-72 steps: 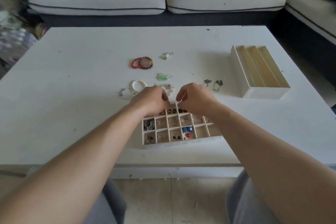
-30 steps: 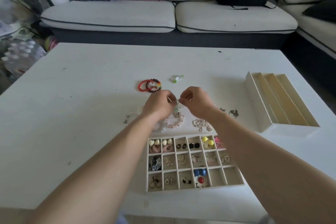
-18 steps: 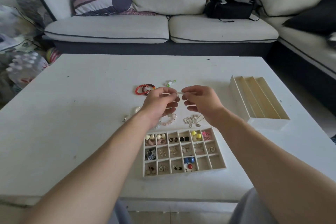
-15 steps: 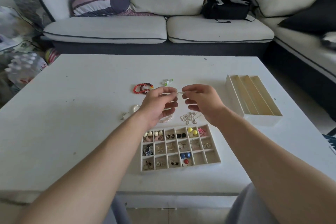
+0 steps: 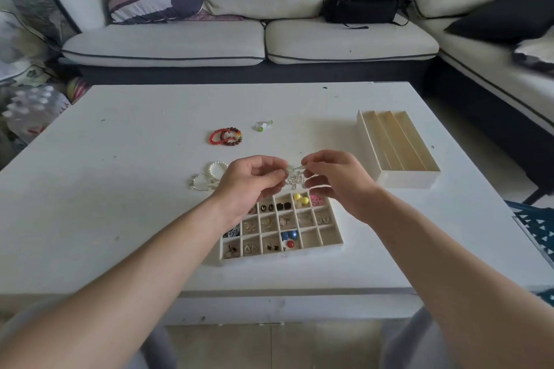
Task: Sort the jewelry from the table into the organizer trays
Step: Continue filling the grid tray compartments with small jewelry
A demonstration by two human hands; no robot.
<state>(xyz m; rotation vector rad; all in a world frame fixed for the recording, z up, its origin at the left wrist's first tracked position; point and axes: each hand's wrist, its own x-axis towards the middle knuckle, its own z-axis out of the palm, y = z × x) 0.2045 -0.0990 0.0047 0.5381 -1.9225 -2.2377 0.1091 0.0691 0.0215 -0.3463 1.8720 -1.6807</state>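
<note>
The left hand (image 5: 251, 183) and the right hand (image 5: 335, 180) each pinch one end of a thin pale silvery chain (image 5: 295, 167). They hold it in the air above the far edge of the cream gridded organizer tray (image 5: 338, 244), near the front edge of the white table (image 5: 120, 189). The chain seems light, limp and easy to tangle, so it is best held at its ends.

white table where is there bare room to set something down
Free: the white table's left side, beyond the red beaded bracelets and white pearl bracelet; also the far strip toward the pale sofa. Crowded: the middle, from those bracelets to the cream gridded earring tray.
</note>
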